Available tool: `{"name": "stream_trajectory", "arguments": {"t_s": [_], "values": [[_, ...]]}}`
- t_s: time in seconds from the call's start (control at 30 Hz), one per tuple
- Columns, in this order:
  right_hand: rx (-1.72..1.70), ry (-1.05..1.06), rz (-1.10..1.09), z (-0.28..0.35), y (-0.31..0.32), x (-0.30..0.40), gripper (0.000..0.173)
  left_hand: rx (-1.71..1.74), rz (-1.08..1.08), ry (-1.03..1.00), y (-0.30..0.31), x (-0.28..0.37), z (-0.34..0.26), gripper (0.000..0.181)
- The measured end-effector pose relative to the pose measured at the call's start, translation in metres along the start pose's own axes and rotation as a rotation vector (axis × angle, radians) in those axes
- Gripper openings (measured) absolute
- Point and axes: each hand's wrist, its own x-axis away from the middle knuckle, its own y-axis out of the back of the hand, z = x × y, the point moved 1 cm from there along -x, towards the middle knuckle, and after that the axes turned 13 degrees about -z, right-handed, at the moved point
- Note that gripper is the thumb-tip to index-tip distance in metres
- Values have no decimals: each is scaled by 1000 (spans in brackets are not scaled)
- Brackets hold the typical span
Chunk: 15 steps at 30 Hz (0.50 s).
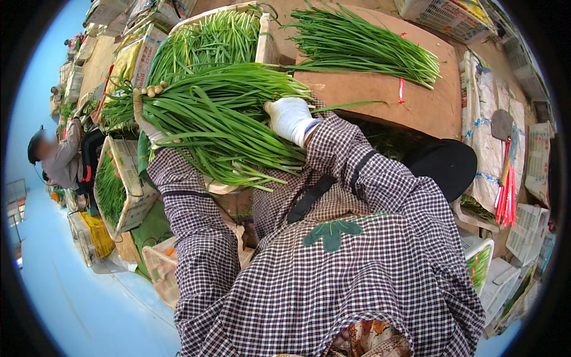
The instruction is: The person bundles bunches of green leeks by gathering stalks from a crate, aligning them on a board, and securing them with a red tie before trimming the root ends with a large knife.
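A large loose bunch of garlic chives (223, 116) lies across my lap, its pale stem ends pointing right. My left hand (147, 107), in a soiled glove with covered fingertips, holds the leafy end, and leaves hide part of the palm. In a white glove, my right hand (290, 119) is closed on the chives near the stem ends; its fingertips are partly hidden among them. Ahead stands a plastic crate (267, 40) packed with more chives (214, 40). Another bundle of chives (370, 49) rests on a brown board (357, 91), over a red tie (401, 91).
To the right, a cloth-covered crate (486, 134) bears a bunch of red ties (506, 196). A crate of chives (134, 178) stands at left, near a seated person (62, 156). A pale plastic basket (163, 272) is beside my left arm. More crates line both sides.
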Motion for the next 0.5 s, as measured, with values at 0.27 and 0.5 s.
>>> {"name": "stream_trajectory", "arguments": {"t_s": [0.27, 0.5], "values": [[43, 301, -73, -33, 35, 58, 9, 15, -259, -67, 50, 5, 3, 23], [367, -111, 247, -159, 46, 156, 15, 112, -213, -85, 132, -13, -7, 12]]}}
